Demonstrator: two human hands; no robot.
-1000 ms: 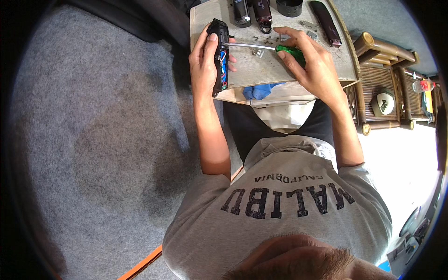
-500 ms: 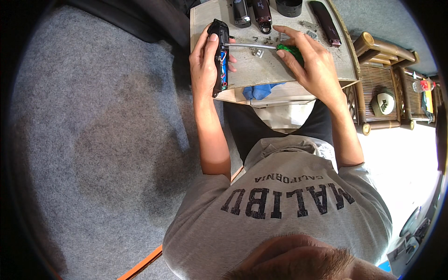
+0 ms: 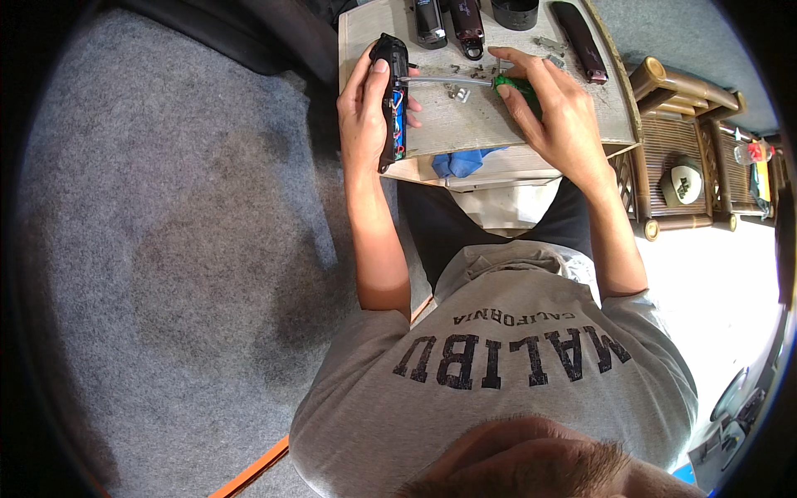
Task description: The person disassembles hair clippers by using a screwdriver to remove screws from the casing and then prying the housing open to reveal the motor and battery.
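Observation:
My left hand [image 3: 362, 118] is wrapped round an opened black hair clipper [image 3: 388, 104], held upright at the table's left side. Its cover is off, showing a blue battery [image 3: 398, 112] and thin red and white wires inside. In my right hand [image 3: 566, 120] is a screwdriver [image 3: 452, 80], gripped by its green handle between thumb and fingers. The shaft reaches leftward across the table, and its tip meets the clipper's inside just above the battery. Exactly what the tip touches is too small to tell. Small screws and metal bits [image 3: 461, 95] lie below the shaft.
At the table's [image 3: 465, 133] far side are a dark casing [image 3: 429, 23], a maroon casing [image 3: 467, 29], a round black cup [image 3: 515, 12] and a long maroon cover [image 3: 579, 41]. A blue cloth [image 3: 458, 163] lies in the drawer below. Bamboo furniture [image 3: 677, 137] with a cap stands right.
My right hand and the screwdriver handle have turned slightly. The tip stays at the same place, and my left hand and the clipper are still.

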